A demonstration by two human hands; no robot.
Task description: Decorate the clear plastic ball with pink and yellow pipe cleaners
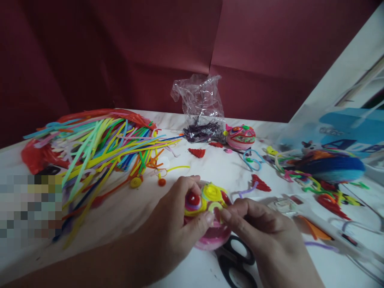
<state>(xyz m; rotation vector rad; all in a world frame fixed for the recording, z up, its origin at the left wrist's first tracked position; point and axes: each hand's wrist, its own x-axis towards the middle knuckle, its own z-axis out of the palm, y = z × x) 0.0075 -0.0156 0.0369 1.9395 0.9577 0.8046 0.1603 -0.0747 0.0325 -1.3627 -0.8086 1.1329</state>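
Note:
A round ball craft [212,234] covered in pink, yellow and red pipe cleaners sits between my hands, with yellow coils and a red button-like eye on top. My left hand [177,218] is closed around its left side, thumb pressed on the front. A small pale yellow pipe-cleaner curl [215,207] lies against the ball's front. The fingertips of my right hand [258,224] are pinched together at the right edge of this curl; their exact hold is partly hidden. Beneath my right hand lie black-handled scissors [237,260], their blades hidden.
Many colored pipe cleaners [105,144] spread from a red wrapper at left. Behind stand a clear plastic bag [204,104] and a second pink ball [240,137]. To the right are a white glue gun [327,224], red pieces [260,183] and a blue yarn-like bundle [330,166].

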